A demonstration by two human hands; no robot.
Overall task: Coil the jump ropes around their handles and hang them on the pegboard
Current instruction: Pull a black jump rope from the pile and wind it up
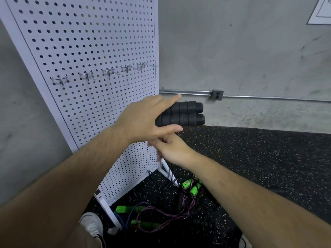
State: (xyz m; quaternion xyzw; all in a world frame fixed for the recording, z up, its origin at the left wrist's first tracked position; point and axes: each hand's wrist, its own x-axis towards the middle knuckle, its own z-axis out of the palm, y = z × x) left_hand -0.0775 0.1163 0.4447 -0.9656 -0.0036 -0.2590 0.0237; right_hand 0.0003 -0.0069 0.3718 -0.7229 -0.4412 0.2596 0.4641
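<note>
The left hand [141, 120] pinches the pair of black handles [186, 113] between thumb and straightish fingers near the centre of the view, their free ends pointing toward 3 o'clock. The right hand [172, 149] sits just below, at 6 o'clock from the handles, with its fingers curled. Whether it grips the cord cannot be told, since no black cord shows clearly.

The main risk looks like a slack wrap. If the cord is not kept taut, the turns would likely slide off the handle ends and fall loose. The grip is light, so one handle could roll against the other and slip out. The bundle might also catch on a hook [109, 72] or slide off one, as these are thin and short.

The handles are matt foam cylinders, ribbed into fat rings with tapered caps. The pegboard [86, 42], at 10 o'clock, is smooth white sheet punched with even round holes. Its bare wire hooks run in a row rising toward 1 o'clock. At 6 o'clock, the green-handled ropes [125, 209] lie tangled on the speckled rubber floor [259, 158], their cords braided purple and blue.
</note>
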